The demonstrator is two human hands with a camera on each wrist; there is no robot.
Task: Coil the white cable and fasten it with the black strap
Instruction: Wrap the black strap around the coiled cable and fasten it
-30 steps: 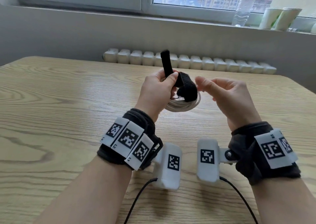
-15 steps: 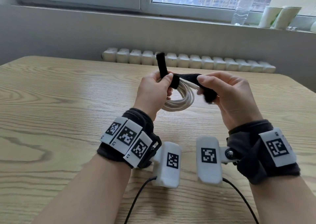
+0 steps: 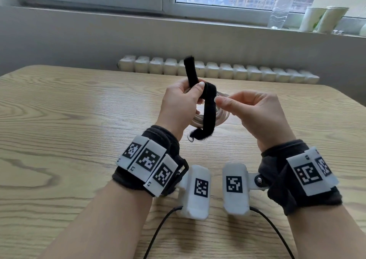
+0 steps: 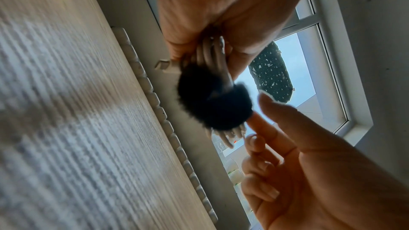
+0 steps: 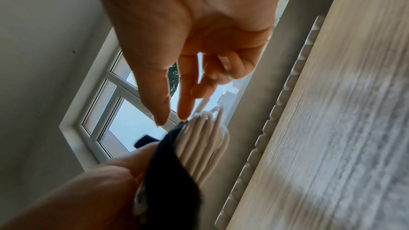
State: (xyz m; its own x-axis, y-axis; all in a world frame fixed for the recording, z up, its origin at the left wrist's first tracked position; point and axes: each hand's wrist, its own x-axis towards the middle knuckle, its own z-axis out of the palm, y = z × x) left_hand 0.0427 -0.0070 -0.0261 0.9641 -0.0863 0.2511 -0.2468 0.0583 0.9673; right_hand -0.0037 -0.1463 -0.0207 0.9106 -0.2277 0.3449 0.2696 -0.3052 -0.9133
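Note:
My left hand [image 3: 195, 88] holds the coiled white cable [image 3: 221, 118] above the table, its thumb pinning the black strap [image 3: 210, 110] against the coil. One strap end sticks straight up; the other hangs loose down the front of the coil. My right hand [image 3: 219, 100] hovers just right of the strap, thumb and forefinger extended, gripping nothing. In the left wrist view the strap [image 4: 212, 104] wraps the cable [image 4: 212, 53] with a right fingertip under it. In the right wrist view the fingertips [image 5: 183, 116] sit at the edge of the strap [image 5: 168, 160] and the cable [image 5: 203, 142].
The wooden table [image 3: 69, 120] lies under both hands. A white ribbed radiator [image 3: 247, 72] runs beyond its far edge. On the window sill at the back right stand a clear bottle [image 3: 278, 11] and paper cups [image 3: 324, 19].
Half a second ago my right hand held the strap's loose end out to the right. It has let go, and that end now hangs down in front of the coil.

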